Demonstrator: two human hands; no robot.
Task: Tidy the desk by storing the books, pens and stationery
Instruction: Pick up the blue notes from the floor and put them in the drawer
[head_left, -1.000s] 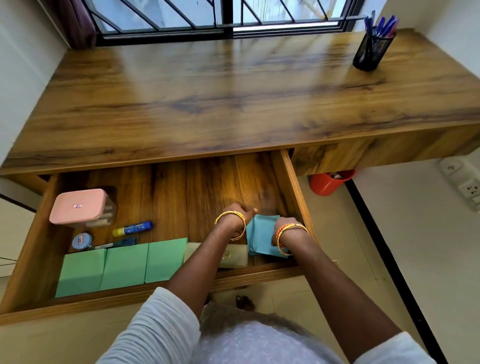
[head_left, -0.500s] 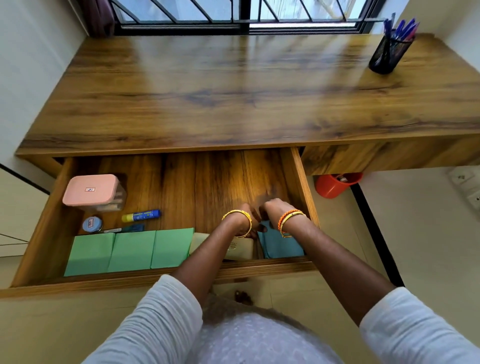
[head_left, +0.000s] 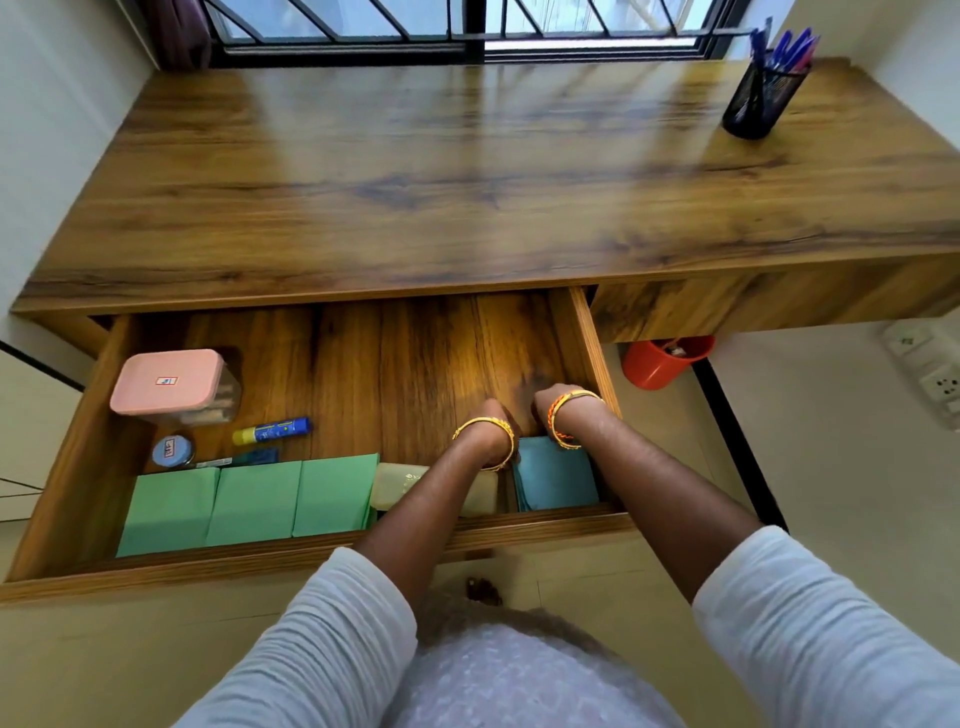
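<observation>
Both hands are reaching into the open drawer (head_left: 582, 332) w/ fingers curled down: left hand (head_left: 491, 415) and right hand (head_left: 550, 408) are sitting at the far edge of the blue book (head_left: 558, 478); can't tell if either is gripping it. Green books (head_left: 254, 501) are lying in a row along the front, w/ a glue stick (head_left: 272, 430), pink-lidded box (head_left: 169, 382) and small round tin (head_left: 171, 450) behind. Pen holder (head_left: 758, 98) is standing on the wooden desk (head_left: 467, 182) by the window; red bin (head_left: 660, 361) on the floor.

Home study corner, judging by a built-in wooden desk (head_left: 467, 171) fitted wall to wall under a barred window (head_left: 467, 26). Mesh pen holder (head_left: 761, 101) at the far right, 1 open drawer (head_left: 587, 348) near, stocked with stationery. Tiled floor, red bucket (head_left: 660, 361) underneath, wall sockets (head_left: 930, 364) on the right.
</observation>
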